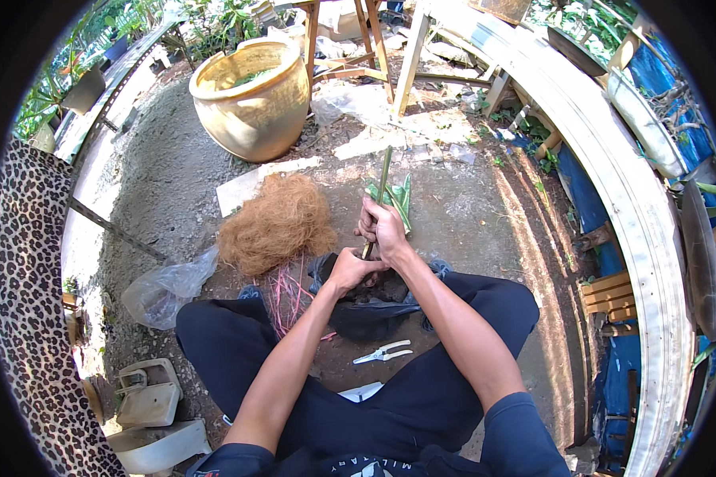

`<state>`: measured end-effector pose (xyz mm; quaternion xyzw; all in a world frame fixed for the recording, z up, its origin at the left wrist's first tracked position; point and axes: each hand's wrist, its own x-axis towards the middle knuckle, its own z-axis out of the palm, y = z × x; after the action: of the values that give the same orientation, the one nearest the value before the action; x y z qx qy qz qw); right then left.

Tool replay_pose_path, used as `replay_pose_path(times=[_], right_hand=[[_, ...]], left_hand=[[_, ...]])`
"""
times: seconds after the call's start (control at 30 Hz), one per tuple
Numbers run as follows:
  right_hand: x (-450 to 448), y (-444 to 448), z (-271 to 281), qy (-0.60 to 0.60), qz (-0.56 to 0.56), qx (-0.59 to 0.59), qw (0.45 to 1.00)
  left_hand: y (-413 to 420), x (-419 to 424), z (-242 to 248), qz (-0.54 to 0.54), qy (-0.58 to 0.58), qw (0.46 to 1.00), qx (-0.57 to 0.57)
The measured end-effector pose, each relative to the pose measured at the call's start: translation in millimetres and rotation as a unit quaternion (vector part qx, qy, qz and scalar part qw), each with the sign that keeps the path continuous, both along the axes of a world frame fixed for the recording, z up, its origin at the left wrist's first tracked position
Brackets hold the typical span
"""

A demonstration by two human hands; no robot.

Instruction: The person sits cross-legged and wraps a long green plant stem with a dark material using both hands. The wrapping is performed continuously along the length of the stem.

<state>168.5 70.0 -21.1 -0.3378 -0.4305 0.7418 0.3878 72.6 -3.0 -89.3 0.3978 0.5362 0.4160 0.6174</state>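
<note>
My right hand (385, 229) is closed around a green plant stem (385, 173) that stands slightly tilted. Just below it, my left hand (355, 269) pinches the lower part of the stem, its fingertips partly hidden. Under both hands sits a black plastic bag (367, 322) holding dark soil (385, 293). The foot of the stem is covered by my hands, so I cannot tell how deep it goes. Beyond my right hand lies a folded green leaf (401, 200). Pruning shears (383, 353) with pale handles rest on the ground between my legs.
A heap of brown coconut fibre (277, 225) lies left of my hands, near pink plastic twine (287, 295) and a clear plastic bag (173, 286). Farther off stands a large yellowish pot (250, 113). A long white metal sheet (644, 197) curves along the right.
</note>
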Motion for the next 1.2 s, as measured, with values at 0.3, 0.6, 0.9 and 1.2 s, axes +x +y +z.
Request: replay_pose_path(times=[0.3, 0.6, 0.9, 1.2], right_hand=[[24.2, 9.1, -17.9, -0.192, 0.049, 0.13, 0.971], [18.3, -2.1, -11.3, -0.139, 0.134, 0.12, 0.974], [8.1, 0.0, 0.2, -0.109, 0.09, 0.119, 0.983], [3.7, -10.6, 11.2, -0.147, 0.153, 0.186, 0.959]], left_hand=[[-9.4, -3.5, -26.5, 0.056, 0.013, 0.998, -0.019], [-12.8, -4.3, -15.8, -0.011, -0.088, 0.987, -0.134], [-4.9, -7.5, -20.5, 0.067, 0.054, 0.996, -0.038], [-11.5, -15.4, -5.1, 0.043, -0.13, 0.987, -0.079]])
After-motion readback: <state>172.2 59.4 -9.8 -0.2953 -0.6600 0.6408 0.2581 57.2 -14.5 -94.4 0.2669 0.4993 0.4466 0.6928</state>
